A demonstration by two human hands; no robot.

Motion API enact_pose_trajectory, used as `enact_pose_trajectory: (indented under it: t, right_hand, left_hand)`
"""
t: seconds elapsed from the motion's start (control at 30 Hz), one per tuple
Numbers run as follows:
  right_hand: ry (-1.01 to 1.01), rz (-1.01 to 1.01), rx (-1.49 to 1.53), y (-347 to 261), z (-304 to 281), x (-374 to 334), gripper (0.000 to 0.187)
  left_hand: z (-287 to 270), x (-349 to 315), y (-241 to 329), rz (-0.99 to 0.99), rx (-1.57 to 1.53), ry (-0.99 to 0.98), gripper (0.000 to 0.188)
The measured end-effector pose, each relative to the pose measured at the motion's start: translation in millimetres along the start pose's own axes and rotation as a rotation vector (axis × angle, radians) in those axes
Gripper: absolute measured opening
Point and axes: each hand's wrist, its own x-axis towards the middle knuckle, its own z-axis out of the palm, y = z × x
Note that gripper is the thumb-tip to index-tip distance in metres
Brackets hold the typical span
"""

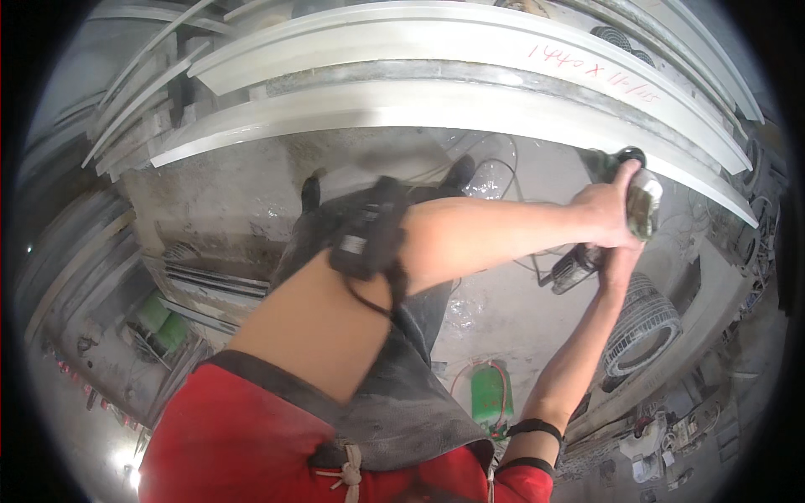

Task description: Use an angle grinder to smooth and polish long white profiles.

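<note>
My left arm reaches across to the right. Its hand (600,210) is closed around the front part of a dark hand-held power tool that looks like an angle grinder (575,268). Just below, my right hand (619,261) grips the same tool by its body. The tool's head is at the lower edge of a long white moulded slab (470,111), near the slab's right end; whether it touches cannot be made out. Some of the tool is hidden behind my fingers, and its head is slightly blurred.
More long pale slabs (402,29) lie beyond, one with red handwriting. A tyre (644,327) rests on the floor at right. A green container (491,394) with a red hose is near my body. Dark cables (513,168) trail over the wet, dusty floor.
</note>
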Motion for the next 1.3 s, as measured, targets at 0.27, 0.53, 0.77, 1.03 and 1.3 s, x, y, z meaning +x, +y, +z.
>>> enact_pose_trajectory:
  t: [0.27, 0.53, 0.77, 1.03, 1.3]
  right_hand:
    - [-0.165, -0.134, -0.215, -13, 139, -83, 0.078]
    - [-0.421, -0.575, -0.176, -113, 490, -264, 0.093]
    - [-0.721, -0.425, -0.424, -151, 584, -315, 0.090]
    - [-0.194, -0.375, -0.313, -67, 300, -180, 0.092]
    - [-0.058, -0.056, 0.037, 9, 137, -74, 0.032]
  left_hand:
    - [-74, -139, -102, 0.132, -0.016, 0.261, 0.138]
    - [-288, -431, -295, 0.004, -0.308, 0.480, 0.059]
    - [-336, -531, -385, 0.069, -0.595, 0.730, 0.045]
    - [-147, -260, -184, 0.418, -0.115, 0.726, 0.091]
    - [-72, -110, -86, 0.076, 0.188, 0.222, 0.137]
